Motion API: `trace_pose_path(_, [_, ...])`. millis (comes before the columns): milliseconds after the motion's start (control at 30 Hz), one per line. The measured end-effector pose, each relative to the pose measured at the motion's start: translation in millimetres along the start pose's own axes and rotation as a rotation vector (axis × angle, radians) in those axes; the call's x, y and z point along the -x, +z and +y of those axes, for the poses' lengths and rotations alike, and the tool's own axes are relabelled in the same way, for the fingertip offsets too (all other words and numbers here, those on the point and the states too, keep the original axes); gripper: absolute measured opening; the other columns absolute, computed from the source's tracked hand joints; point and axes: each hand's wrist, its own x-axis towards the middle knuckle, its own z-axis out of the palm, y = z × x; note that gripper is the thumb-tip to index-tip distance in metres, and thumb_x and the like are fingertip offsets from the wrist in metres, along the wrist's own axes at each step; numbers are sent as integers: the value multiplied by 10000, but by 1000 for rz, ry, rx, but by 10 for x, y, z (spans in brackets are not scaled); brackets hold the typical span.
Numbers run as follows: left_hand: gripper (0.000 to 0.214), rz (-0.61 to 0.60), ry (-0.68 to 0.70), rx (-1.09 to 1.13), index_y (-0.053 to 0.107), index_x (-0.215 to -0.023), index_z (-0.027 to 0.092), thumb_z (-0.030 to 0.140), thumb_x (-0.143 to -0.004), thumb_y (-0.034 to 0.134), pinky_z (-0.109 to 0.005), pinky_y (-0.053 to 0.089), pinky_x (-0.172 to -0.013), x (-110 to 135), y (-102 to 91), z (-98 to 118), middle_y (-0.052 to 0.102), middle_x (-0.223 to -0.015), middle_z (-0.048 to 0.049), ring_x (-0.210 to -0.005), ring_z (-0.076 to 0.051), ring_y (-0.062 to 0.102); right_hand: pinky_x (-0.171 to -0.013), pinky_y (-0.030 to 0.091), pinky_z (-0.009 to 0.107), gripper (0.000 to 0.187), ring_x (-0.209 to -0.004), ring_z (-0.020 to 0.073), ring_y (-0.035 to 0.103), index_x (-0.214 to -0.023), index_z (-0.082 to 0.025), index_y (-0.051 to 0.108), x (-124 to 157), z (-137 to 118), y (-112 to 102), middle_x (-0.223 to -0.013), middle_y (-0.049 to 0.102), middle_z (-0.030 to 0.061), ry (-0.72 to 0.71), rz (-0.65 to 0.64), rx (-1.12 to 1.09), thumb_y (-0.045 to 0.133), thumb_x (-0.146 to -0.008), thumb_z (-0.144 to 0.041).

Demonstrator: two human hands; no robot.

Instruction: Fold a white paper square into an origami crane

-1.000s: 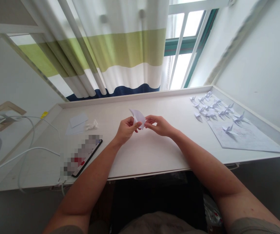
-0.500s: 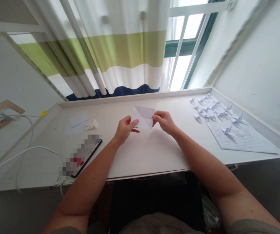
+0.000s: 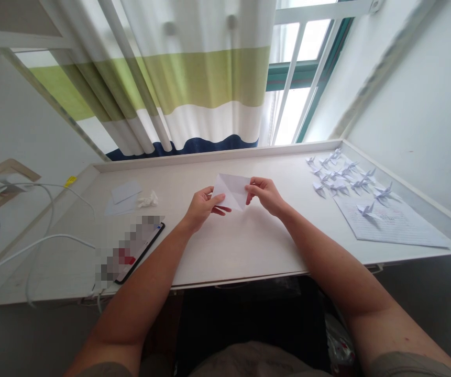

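Observation:
A small white sheet of paper (image 3: 231,191) with diagonal creases is held up just above the desk, between both hands. My left hand (image 3: 204,207) pinches its left edge, thumb on the near face and the other fingers behind or below. At the opposite edge, my right hand (image 3: 265,195) grips the paper between thumb and curled fingers. The paper's far side and some fingertips behind it are hidden.
Several folded paper cranes (image 3: 341,175) stand at the desk's right, one on a written sheet (image 3: 402,228). Leftward lie loose white papers (image 3: 126,192), a crumpled white bit (image 3: 148,199), a phone (image 3: 141,254) and white cables (image 3: 58,238). A raised rim (image 3: 217,155) edges the desk.
The paper has tilted slightly and its upper left corner sits a little lower. Fingers of my left hand have shifted under its lower edge. Both hands keep their hold.

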Motion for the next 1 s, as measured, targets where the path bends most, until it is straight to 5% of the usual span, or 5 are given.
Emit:
trace_pose_path(133, [410,73,58,-57,682,-905,159,467,-743,898,-218,409,-404,-31,-25,-47,689,-663,1,-421,-88,548,-477,382,281,282,-388,124,493,-810,-200,683,14,-17,-6,-430,576,-53,5,26,49,796,-820,-458])
trace_pose_path(233, [384,156,136,-117,665,-880,188,475,-755,888,-199,275,-378,-47,-40,-78,568,-530,70,-372,-50,381,-443,420,285,314,-365,136,535,-917,-194,710,8,-22,-14,-500,634,-45,31,16,9,813,-790,-463])
trace_pose_path(367, [281,245,308,-247,755,-944,203,397,-770,861,-194,430,-454,-48,-33,-91,670,-695,11,-605,-123,601,-592,603,324,225,-623,195,743,-881,-196,723,-7,-42,-26,-741,743,21,47,-8,-143,757,-777,-393])
trace_pose_path(567, [256,230,386,-189,804,-1013,195,257,-770,753,-289,648,-640,-23,-7,-84,757,-1006,-62,-948,-210,674,-626,646,320,250,-758,172,681,-823,-211,719,-16,-68,-23,-833,712,18,-19,59,-219,821,-756,-429])
trace_pose_path(1000, [448,71,307,52,664,-1076,212,400,-747,905,-237,598,-529,7,39,-41,715,-1027,-31,-679,-110,651,-510,585,277,413,-666,144,650,-787,-195,686,-6,-68,37,-815,714,12,-46,24,-171,975,-637,-448])
